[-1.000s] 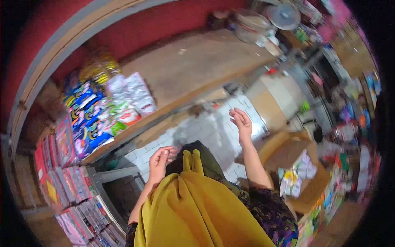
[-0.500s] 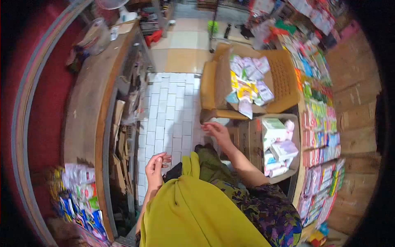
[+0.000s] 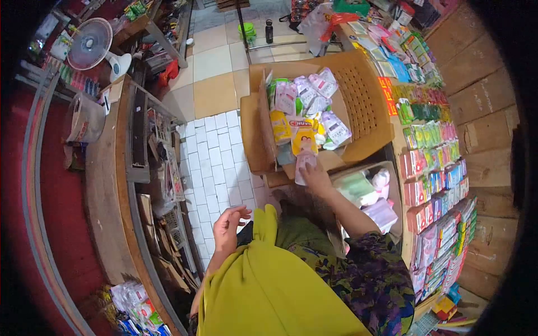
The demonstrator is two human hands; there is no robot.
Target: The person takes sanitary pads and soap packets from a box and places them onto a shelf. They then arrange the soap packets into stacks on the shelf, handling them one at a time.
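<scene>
My right hand (image 3: 317,178) reaches forward to the cardboard box (image 3: 255,134) that sits on a tan plastic chair (image 3: 367,106). Its fingers touch a pale pouch (image 3: 303,166) at the box's near edge, among several coloured refill pouches (image 3: 305,106); whether they grip it I cannot tell. My left hand (image 3: 228,224) hovers near my chest over the white floor tiles, fingers loosely curled and apart, holding nothing. A yellow scarf (image 3: 269,291) hangs down my front.
A wooden counter (image 3: 103,185) runs along the left, with a fan (image 3: 89,45) and a clear jar (image 3: 84,120) at its far end. Shelves of packets (image 3: 434,168) line the right. A second box with wrapped packs (image 3: 370,193) stands below the chair.
The view has swung further to the right, toward the chair. My right hand has moved forward from above the floor to the box's near edge. My left hand has stayed near my chest.
</scene>
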